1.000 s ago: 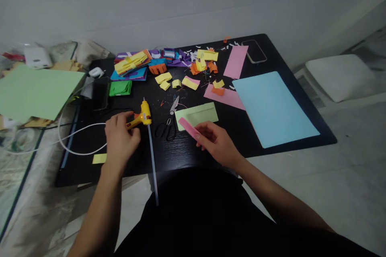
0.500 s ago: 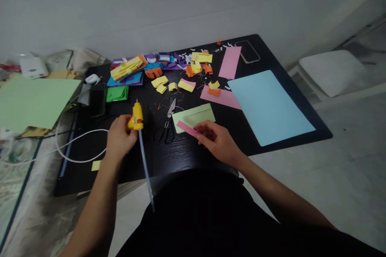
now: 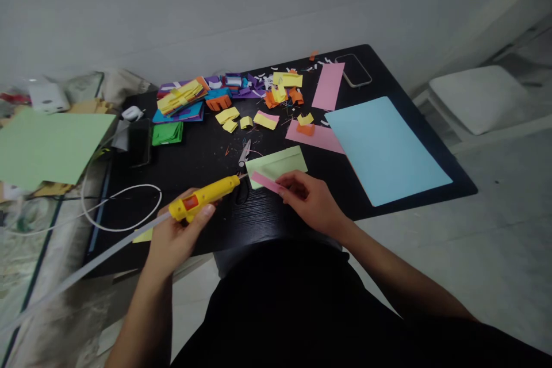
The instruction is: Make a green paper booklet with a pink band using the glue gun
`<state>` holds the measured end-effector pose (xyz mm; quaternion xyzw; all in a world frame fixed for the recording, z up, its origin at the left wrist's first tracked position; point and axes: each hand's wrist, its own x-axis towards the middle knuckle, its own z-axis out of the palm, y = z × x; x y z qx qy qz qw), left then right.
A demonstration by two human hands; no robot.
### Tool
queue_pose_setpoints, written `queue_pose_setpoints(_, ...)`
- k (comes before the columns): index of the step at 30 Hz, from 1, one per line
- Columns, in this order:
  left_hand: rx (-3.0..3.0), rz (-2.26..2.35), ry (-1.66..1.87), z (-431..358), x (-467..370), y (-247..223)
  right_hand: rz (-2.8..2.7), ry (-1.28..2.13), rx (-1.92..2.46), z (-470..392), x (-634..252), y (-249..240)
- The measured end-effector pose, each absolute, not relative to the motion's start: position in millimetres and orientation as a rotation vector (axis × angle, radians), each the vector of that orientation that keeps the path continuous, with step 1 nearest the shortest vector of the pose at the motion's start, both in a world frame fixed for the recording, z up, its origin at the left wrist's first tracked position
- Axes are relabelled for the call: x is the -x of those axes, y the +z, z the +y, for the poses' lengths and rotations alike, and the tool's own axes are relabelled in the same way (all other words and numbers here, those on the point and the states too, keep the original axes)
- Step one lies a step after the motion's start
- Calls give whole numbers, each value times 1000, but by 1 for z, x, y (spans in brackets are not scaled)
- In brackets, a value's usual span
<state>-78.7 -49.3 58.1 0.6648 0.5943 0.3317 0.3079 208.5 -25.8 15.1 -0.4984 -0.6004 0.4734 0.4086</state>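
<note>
My left hand (image 3: 179,236) is wrapped round a yellow hot glue gun (image 3: 211,195), whose nozzle points right and comes close to the left end of a pink paper strip (image 3: 265,181). A long glue stick (image 3: 99,259) trails out of the gun's back toward the lower left. Between thumb and fingers, my right hand (image 3: 308,198) pinches the right end of the strip. Beneath the strip lies a folded pale green paper (image 3: 280,162). Scissors (image 3: 244,153) rest just beyond the nozzle, their dark handles partly hidden by the gun.
Folded yellow paper (image 3: 183,98), green paper pieces (image 3: 167,133) and scraps cover the back of the black table (image 3: 267,218). A light blue sheet (image 3: 388,152) lies on the right, a phone (image 3: 353,71) behind it. A white cable (image 3: 125,230) loops at left. A white stool (image 3: 478,98) stands right.
My left hand has swung the glue gun from pointing away to pointing right, bringing its nozzle near the pink strip. The glue stick now trails left. My right hand has barely moved.
</note>
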Motion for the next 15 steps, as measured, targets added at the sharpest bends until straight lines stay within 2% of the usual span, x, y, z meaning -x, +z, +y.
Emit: queue_pose_setpoints(15, -1849, 1689, 784, -51, 73, 51, -1503, 1204, 1263, -27, -207, 19)
